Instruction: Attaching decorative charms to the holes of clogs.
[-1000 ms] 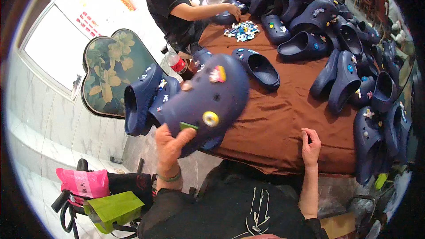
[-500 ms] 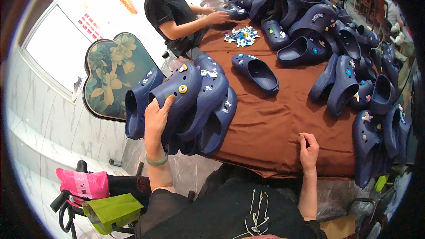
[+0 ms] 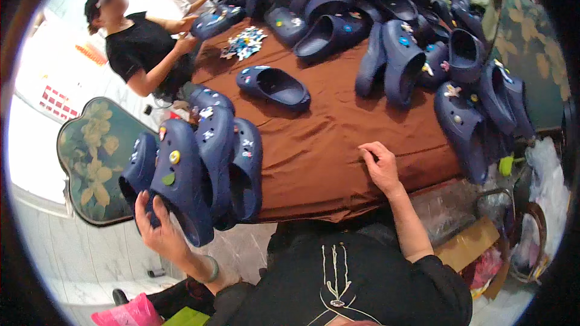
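Gripping the heel end of a navy clog studded with small charms, your left hand had its fingers curled round the sole at the table's left edge, where that clog leaned in a row with three more navy clogs, all hanging partly over the edge. Your right hand lay on the brown tablecloth near the front edge, fingers bent and holding nothing. Further in, toward the middle of the table, a single clog lay sole-down by itself, and beyond it a small heap of coloured charms sat near the far left corner. A large pile of navy clogs filled the far and right sides of the table. At the far left corner a person in a black top had both hands on another clog. Below the left edge stood a green floral panel.
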`<state>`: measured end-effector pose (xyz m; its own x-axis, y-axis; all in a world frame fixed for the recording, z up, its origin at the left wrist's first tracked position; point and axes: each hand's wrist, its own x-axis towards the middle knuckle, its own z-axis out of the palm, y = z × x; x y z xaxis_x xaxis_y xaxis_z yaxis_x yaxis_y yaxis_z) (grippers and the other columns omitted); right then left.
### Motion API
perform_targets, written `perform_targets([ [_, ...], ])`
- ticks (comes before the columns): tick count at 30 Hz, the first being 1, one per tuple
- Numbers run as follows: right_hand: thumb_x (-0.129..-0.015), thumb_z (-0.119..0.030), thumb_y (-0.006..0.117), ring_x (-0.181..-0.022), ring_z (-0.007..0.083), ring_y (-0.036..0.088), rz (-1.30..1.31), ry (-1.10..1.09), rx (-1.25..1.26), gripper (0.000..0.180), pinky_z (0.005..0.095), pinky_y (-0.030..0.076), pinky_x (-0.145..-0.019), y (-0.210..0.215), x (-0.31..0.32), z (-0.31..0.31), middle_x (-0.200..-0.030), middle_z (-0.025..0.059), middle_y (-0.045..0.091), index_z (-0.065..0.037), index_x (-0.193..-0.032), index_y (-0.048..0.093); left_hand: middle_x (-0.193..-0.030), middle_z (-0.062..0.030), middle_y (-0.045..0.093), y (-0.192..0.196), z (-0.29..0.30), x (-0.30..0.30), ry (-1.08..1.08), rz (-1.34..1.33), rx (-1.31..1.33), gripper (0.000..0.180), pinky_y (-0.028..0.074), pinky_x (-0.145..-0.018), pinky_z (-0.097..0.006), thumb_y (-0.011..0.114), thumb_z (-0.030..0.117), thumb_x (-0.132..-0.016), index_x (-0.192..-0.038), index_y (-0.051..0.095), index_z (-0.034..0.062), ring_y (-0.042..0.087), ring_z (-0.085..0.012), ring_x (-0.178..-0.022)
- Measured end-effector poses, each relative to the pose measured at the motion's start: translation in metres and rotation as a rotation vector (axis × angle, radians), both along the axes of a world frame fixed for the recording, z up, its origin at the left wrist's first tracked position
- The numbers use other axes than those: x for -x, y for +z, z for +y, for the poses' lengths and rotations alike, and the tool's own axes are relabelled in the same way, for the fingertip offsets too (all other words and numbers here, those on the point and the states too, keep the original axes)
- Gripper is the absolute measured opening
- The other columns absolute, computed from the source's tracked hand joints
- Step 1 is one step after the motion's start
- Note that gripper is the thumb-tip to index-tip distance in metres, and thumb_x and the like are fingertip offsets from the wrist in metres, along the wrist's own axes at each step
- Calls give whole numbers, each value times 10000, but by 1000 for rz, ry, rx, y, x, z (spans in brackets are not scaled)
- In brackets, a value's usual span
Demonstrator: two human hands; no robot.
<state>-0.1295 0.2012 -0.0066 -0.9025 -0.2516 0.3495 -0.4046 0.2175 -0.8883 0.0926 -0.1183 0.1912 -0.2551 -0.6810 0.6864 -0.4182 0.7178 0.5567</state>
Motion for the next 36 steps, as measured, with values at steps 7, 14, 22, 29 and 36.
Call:
perform_targets([
  [7, -889, -40, 603, -830, 180, 610, 38, 7, -36, 84, 274, 471, -764, -2, -1, -3, -870, 91, 631, 6, -949, 640, -1352, -164, 501, -39, -34, 13, -29, -492, 241, 662, 283, -1087, -443, 747, 317, -796, -1318, 483, 6, 363, -368, -1306],
  [14, -903, -39, 590, -849, 182, 608, 31, 12, -78, 82, 272, 469, -785, -5, -2, 0, -882, 91, 628, 15, -944, 635, -1339, -134, 537, -41, -52, 27, -169, -142, 246, 478, 313, -1084, -389, 763, 115, -781, -1217, 587, 29, 410, -305, -1326],
  [22, -913, -54, 588, -861, 185, 605, 33, 15, -136, 84, 282, 465, -793, -7, -4, -5, -907, 82, 630, 6, -949, 634, -1368, -223, 476, -4, -92, 61, -279, -288, 262, 577, 289, -1102, -413, 760, 203, -773, -1276, 544, 18, 360, -393, -1341],
  [29, -897, -35, 592, -849, 190, 610, 75, 7, -129, 82, 282, 470, -783, -3, -6, -5, -888, 85, 628, 0, -952, 642, -1409, -252, 418, 2, -111, 77, -355, -540, 339, 624, 255, -1118, -429, 714, 301, -826, -1323, 495, -8, 315, -385, -1365],
  [36, -891, -56, 609, -822, 222, 624, 41, 17, -94, 85, 291, 478, -749, 1, -4, -7, -877, 110, 637, 5, -939, 643, -1431, -211, 407, -1, -104, 60, -351, -466, 307, 556, 273, -1111, -392, 678, 230, -867, -1332, 480, 0, 349, -336, -1359],
])
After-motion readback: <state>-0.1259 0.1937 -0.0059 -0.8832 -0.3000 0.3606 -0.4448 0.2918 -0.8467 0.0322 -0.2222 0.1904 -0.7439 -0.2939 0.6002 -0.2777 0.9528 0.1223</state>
